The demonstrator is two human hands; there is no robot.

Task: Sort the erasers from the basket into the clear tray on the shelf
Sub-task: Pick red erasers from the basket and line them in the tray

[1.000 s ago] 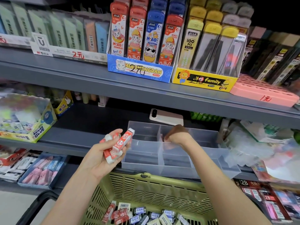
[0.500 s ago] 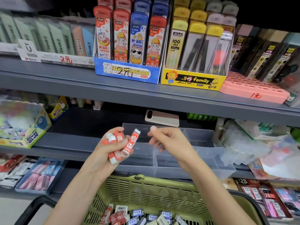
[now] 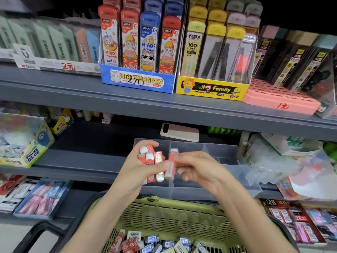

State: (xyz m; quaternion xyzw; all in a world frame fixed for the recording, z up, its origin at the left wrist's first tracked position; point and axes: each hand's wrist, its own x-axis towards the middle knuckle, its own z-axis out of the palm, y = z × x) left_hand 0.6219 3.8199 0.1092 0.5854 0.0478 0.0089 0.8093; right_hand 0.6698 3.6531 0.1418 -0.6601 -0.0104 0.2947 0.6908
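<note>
The grey shelf runs across mid-frame, and the green basket sits at bottom centre with loose erasers in it. The clear tray stands on the shelf just above the basket, behind both hands. The left hand grips a bunch of red erasers. The right hand pinches a single eraser at the bunch's edge, though blur hides the exact contact. This looks like the pull-off step. Next, the right hand needs to carry that piece over a compartment and let go.
</note>
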